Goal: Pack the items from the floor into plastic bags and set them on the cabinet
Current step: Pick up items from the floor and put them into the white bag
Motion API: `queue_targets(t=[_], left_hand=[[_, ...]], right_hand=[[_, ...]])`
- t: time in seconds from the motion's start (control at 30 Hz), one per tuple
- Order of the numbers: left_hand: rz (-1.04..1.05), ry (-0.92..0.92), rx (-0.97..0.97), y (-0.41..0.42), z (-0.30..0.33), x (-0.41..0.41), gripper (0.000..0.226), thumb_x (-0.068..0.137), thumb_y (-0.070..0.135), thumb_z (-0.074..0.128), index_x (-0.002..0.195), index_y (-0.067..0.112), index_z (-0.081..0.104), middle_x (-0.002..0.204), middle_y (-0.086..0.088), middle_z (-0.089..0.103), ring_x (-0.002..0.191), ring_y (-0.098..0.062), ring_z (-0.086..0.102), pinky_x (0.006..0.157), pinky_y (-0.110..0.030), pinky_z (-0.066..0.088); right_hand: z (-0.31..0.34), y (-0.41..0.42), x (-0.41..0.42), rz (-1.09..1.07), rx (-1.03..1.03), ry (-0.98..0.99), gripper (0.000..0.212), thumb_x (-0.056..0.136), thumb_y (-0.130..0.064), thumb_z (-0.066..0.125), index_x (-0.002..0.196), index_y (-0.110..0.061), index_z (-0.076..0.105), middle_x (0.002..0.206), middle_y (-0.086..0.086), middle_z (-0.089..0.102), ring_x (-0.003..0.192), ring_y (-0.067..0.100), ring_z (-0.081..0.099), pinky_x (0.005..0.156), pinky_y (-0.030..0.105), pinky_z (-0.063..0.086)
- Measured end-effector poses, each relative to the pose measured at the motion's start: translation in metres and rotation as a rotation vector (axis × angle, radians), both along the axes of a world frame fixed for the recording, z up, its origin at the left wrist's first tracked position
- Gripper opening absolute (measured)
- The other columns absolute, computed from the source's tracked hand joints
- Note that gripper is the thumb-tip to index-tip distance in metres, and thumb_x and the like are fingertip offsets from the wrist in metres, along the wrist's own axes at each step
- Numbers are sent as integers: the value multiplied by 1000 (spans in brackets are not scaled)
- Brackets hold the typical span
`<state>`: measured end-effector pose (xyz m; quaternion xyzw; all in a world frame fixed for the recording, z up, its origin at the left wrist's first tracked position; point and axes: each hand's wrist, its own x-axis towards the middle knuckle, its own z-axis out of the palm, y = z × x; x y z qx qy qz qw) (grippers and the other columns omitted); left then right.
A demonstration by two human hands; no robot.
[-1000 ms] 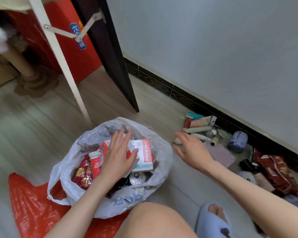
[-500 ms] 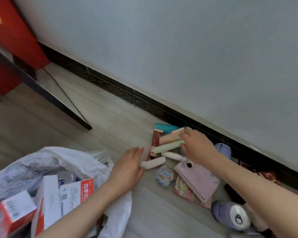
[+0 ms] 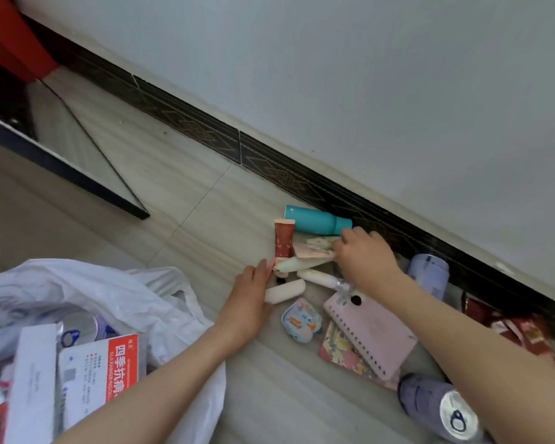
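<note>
Since half a second ago both hands have edged further into the pile by the skirting. The left hand [image 3: 249, 302] lies with fingers straight, touching the end of a white tube [image 3: 285, 291] on the floor. The right hand [image 3: 364, 261] curls over a pale green tube [image 3: 297, 264] and a pink flat packet [image 3: 314, 248]; whether it grips either, I cannot tell. Just beyond lie a red tube [image 3: 283, 240] and a teal bottle [image 3: 318, 221]. The white plastic bag [image 3: 119, 290] sits open at lower left, boxes inside.

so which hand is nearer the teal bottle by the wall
Right. The right hand sits just below the teal bottle, near its cap end; the left hand is lower, by the white tube.
</note>
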<state>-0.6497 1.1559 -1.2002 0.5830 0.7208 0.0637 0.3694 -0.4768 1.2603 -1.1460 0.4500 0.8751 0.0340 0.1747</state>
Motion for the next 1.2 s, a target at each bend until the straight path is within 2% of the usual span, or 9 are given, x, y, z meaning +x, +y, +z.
queue_targets(t=[0.07,0.17,0.5,0.6,0.73,0.83,0.97,1.07,1.2], left_hand=[[101,-75,-31,1,0,-2,52,81,16,61,128,12,39,116,-11,47,110,-28,46,83,-28,35],[150,-129,-49,0,3,-6,42,77,18,65,116,9,54,110,-11,59,103,-26,54,81,-28,40],[429,-228,140,-13,52,-29,27,80,13,65,106,9,64,96,-4,64,91,-17,59,65,-12,31],[519,-343,209,-20,78,-44,28,79,15,67,107,14,63,95,-1,63,88,-15,59,75,-18,40],[653,-481,335,-41,119,-79,13,79,21,65,88,29,61,95,-2,68,87,-19,66,84,-38,52],[708,-400,386,-66,141,-116,12,87,16,58,98,21,60,95,-6,65,72,-18,65,66,-28,53],[828,-289,399,-108,150,-166,17,87,20,58,104,23,59,98,-8,65,81,-23,65,78,-39,54],[946,-269,418,-137,154,-191,18,89,16,56,107,17,57,96,-11,64,75,-15,61,65,-20,50],[995,-233,354,-164,153,-210,21,90,11,54,110,10,58,96,-12,60,65,-16,53,61,-22,44]], right_hand=[[0,-3,5,-4,37,46,34,37,-7,86,61,-7,63,64,10,58,59,28,58,47,30,43],[4,-6,10,0,70,56,38,31,-3,87,57,-6,59,58,10,56,51,27,55,44,28,40],[41,-31,8,-16,154,196,32,43,-7,86,59,-9,59,53,5,55,44,21,53,38,21,28],[59,-43,-6,-46,158,307,17,71,-10,75,70,-7,58,65,7,58,53,22,54,44,24,25],[91,-66,-44,-364,-143,698,18,96,-26,42,87,-16,52,81,-3,53,72,15,51,59,28,35],[107,-88,-80,-496,-338,956,16,95,-25,46,91,-15,58,81,-5,58,74,11,55,62,23,42],[104,-124,-120,-518,-586,970,16,92,-19,50,83,-11,61,76,3,63,73,18,59,65,28,46],[100,-149,-142,-486,-710,940,19,91,-17,52,74,-16,60,63,-5,57,58,8,49,54,18,38],[95,-176,-159,-498,-861,845,20,89,-17,51,86,-7,68,75,2,64,61,10,49,57,21,38]])
